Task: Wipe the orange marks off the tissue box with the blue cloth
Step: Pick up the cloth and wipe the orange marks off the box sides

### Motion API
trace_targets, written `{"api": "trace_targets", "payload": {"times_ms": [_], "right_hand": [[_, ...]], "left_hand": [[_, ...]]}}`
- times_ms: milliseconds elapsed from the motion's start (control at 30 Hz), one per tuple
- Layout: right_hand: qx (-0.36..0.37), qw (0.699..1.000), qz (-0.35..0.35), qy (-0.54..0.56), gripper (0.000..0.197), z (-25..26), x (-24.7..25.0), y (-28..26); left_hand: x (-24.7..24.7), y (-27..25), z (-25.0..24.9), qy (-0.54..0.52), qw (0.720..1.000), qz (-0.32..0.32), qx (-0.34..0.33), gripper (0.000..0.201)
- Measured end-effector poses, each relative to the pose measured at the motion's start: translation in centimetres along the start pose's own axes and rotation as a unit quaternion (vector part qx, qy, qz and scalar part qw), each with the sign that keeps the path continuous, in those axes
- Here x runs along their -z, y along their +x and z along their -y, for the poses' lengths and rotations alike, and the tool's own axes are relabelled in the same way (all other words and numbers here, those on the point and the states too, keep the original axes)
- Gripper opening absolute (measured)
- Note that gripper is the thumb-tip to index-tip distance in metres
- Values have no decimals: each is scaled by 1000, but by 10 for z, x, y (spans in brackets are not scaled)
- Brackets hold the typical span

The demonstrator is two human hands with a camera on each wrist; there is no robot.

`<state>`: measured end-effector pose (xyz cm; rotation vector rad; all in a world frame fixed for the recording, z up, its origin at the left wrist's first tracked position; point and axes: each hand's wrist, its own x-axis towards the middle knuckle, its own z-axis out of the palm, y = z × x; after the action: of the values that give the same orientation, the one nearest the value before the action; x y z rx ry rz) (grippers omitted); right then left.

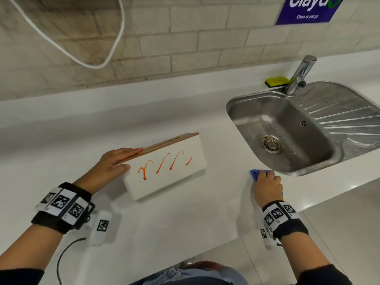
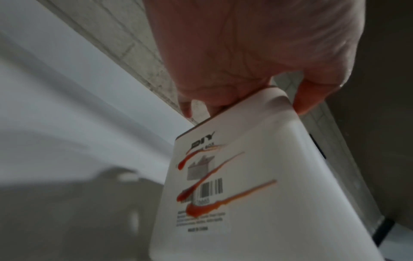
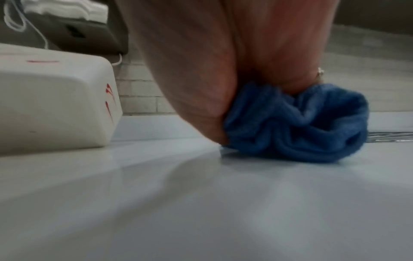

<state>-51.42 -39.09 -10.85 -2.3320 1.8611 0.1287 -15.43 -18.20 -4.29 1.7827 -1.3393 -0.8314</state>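
Observation:
A white tissue box (image 1: 170,173) with a wooden lid stands on the white counter, several orange marks (image 1: 164,163) streaked across its near side. My left hand (image 1: 115,161) grips its left end, fingers along the lid and thumb on the front. In the left wrist view the tissue box (image 2: 257,176) shows orange marks (image 2: 208,180) over a barcode label, held by my left hand (image 2: 243,98). My right hand (image 1: 267,184) clutches the bunched blue cloth (image 1: 256,174) on the counter to the box's right. The blue cloth (image 3: 297,123) sits under my right hand (image 3: 223,70), and the tissue box (image 3: 55,106) stands apart to the left.
A steel sink (image 1: 287,128) with a tap (image 1: 300,75) lies at the right, a yellow sponge (image 1: 277,81) behind it. The counter's front edge (image 1: 308,208) runs close to my right wrist. A white cable (image 1: 82,58) hangs on the tiled wall.

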Motion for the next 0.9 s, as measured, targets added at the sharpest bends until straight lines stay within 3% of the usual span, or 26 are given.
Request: {"api": "trace_targets", "payload": {"times_ms": [100, 200, 267, 367, 533, 667, 800, 900], "right_hand": [[-12, 986, 3, 168, 22, -1, 21, -4], [59, 906, -36, 419, 13, 33, 51, -34], [143, 862, -108, 475, 22, 75, 65, -55], [243, 841, -189, 445, 44, 131, 49, -70], [255, 856, -151, 424, 48, 187, 17, -81], [238, 846, -173, 445, 48, 200, 14, -76], [355, 846, -173, 359, 48, 206, 15, -85], [427, 863, -152, 222, 51, 184, 15, -82]], "left_hand": [[-6, 4, 3, 32, 998, -54, -17, 41], [-10, 6, 0, 1, 998, -60, -6, 26], [-7, 7, -1, -22, 999, -48, 9, 24], [0, 2, -3, -66, 996, -36, 52, 28], [6, -12, 0, -78, 994, -27, 67, 28], [7, -16, 3, -82, 994, -20, 69, 27], [8, -15, 2, -87, 994, -25, 68, 28], [8, -14, 2, -97, 992, -25, 71, 28]]}}
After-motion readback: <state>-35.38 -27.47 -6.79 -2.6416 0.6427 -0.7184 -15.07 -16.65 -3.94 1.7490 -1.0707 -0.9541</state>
